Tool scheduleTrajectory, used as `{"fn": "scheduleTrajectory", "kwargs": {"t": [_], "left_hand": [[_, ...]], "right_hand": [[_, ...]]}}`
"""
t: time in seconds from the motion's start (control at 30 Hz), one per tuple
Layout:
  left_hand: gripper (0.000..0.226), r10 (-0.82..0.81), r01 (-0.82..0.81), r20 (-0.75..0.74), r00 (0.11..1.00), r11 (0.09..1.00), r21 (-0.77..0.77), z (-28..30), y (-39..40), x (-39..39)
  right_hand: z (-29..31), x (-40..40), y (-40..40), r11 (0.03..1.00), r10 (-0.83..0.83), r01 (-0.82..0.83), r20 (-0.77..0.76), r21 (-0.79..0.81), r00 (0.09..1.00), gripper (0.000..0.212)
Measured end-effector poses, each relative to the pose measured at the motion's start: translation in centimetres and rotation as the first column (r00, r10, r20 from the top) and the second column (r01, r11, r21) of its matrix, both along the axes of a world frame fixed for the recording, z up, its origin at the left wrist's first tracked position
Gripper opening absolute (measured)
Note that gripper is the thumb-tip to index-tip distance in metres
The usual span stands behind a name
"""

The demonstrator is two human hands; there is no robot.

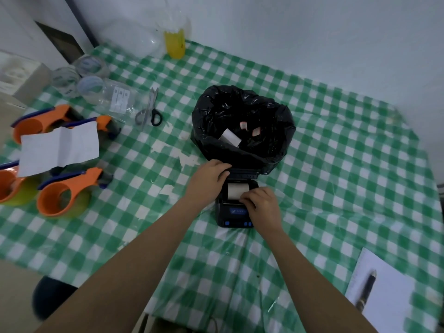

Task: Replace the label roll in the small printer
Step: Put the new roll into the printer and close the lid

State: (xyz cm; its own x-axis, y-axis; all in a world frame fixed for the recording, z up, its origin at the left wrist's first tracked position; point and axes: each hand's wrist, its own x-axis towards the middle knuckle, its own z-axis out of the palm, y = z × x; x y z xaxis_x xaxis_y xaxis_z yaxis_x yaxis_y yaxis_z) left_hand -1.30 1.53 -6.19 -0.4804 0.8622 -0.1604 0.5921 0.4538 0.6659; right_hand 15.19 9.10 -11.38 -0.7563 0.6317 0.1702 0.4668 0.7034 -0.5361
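The small black printer sits on the checked tablecloth with its lid swung open toward the far side. A white label roll lies in its bay. My left hand rests on the left end of the open lid, fingers curled over it. My right hand is at the front right of the bay, fingertips pinching the paper's loose end over the printer's front edge.
A bin with a black bag stands just behind the printer, with paper scraps inside. Scissors lie far left of it. Orange tape dispensers and a white sheet sit at left. A notepad with pen lies near right.
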Motion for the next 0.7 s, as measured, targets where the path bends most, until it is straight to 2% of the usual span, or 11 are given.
{"fn": "scheduleTrajectory", "kwargs": {"t": [0.07,0.23,0.47,0.53,0.6,0.7], "left_hand": [[0.024,-0.001,0.001,-0.001,1.000,1.000,0.026,0.0,-0.1,0.1],[0.011,-0.061,0.060,0.048,0.997,0.998,0.009,-0.2,-0.8,0.7],[0.025,-0.151,0.154,0.029,0.988,0.980,-0.128,-0.8,-1.7,1.7],[0.026,-0.159,0.162,0.029,0.987,0.975,-0.155,-1.0,-1.9,1.8],[0.026,-0.143,0.147,0.034,0.989,0.977,-0.157,-1.0,-1.8,1.8],[0.025,-0.119,0.126,0.046,0.992,0.972,-0.199,-0.9,-1.3,1.6]], "right_hand": [[0.2,0.3,-0.2,1.000,0.016,-0.016,-0.006,0.012,1.000,0.025],[0.8,0.7,-0.6,0.999,-0.007,0.008,-0.021,0.053,1.000,0.025],[1.1,1.0,-0.8,0.999,-0.019,0.018,0.007,0.042,1.000,0.023],[1.4,1.0,-0.8,1.000,-0.020,0.021,0.026,-0.008,0.999,0.016],[2.0,0.8,-0.5,0.991,-0.028,0.031,0.031,-0.129,0.999,0.008],[3.8,0.5,1.2,0.932,-0.151,0.170,0.083,-0.322,0.985,0.011]]}}
